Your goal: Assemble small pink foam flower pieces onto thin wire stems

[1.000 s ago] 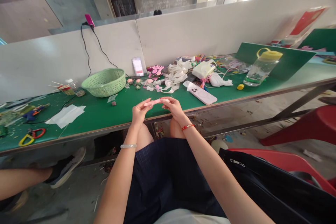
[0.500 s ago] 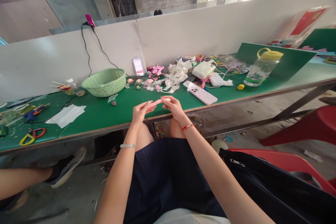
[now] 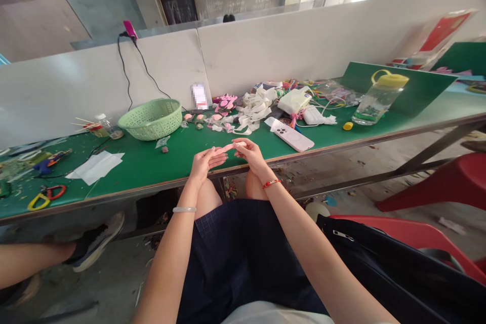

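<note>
A thin pale pink strip (image 3: pixel 225 149) spans the gap between my hands, just above the front of the green tabletop (image 3: pixel 178 162). My left hand (image 3: pixel 204 163) pinches one end, thumb on top and the other fingers stretched out beneath. At the other end, my right hand (image 3: pixel 250 155) is closed on the strip with thumb and fingers; its exact tip is hidden there. What the strip is made of cannot be made out. Behind my hands lie small pink pieces (image 3: pixel 216 117) and a heap of white ribbon (image 3: pixel 258 104).
Left of the hands stand a green basket (image 3: pixel 150 124), white paper (image 3: pixel 96 167) and scissors (image 3: pixel 46 195). To the right are a pink phone (image 3: pixel 293 135), a white adapter (image 3: pixel 318 115) and a water bottle (image 3: pixel 379 100). Another person's leg (image 3: pixel 38 260) shows at lower left.
My left hand has shifted slightly left and its lower fingers have spread out straighter, showing more of the strip. The right hand stays almost where it was.
</note>
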A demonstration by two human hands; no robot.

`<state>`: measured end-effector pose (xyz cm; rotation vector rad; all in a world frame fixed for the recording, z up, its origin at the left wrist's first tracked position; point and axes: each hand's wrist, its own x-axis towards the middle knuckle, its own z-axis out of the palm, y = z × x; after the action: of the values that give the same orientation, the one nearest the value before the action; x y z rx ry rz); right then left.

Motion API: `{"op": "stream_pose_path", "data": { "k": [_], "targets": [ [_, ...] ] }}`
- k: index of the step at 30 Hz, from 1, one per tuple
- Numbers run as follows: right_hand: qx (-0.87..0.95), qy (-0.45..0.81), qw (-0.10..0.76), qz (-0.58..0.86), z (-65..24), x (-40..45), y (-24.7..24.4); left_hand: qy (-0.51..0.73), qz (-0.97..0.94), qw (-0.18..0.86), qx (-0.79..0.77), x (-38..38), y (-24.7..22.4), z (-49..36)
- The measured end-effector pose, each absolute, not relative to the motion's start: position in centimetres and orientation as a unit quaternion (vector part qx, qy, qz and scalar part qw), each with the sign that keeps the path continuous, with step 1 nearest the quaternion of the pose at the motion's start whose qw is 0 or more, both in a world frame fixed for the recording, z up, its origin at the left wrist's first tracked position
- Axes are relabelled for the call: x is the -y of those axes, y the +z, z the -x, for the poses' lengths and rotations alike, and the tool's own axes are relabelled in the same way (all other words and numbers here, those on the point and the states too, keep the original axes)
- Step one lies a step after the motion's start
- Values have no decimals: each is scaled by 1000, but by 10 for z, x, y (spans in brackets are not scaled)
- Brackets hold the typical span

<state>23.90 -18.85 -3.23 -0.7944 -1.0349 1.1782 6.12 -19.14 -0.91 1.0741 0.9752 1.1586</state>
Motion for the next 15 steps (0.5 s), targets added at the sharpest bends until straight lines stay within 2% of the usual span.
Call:
{"op": "stream_pose_path", "data": {
  "k": [5,15],
  "targets": [
    [427,520,646,360,-239,187,-33,514,-455,611,-394,189,-10,-60],
    [376,545,663,350,-240,186,-33,563,-512,539,-361,187,-17,-62]
  ]
}}
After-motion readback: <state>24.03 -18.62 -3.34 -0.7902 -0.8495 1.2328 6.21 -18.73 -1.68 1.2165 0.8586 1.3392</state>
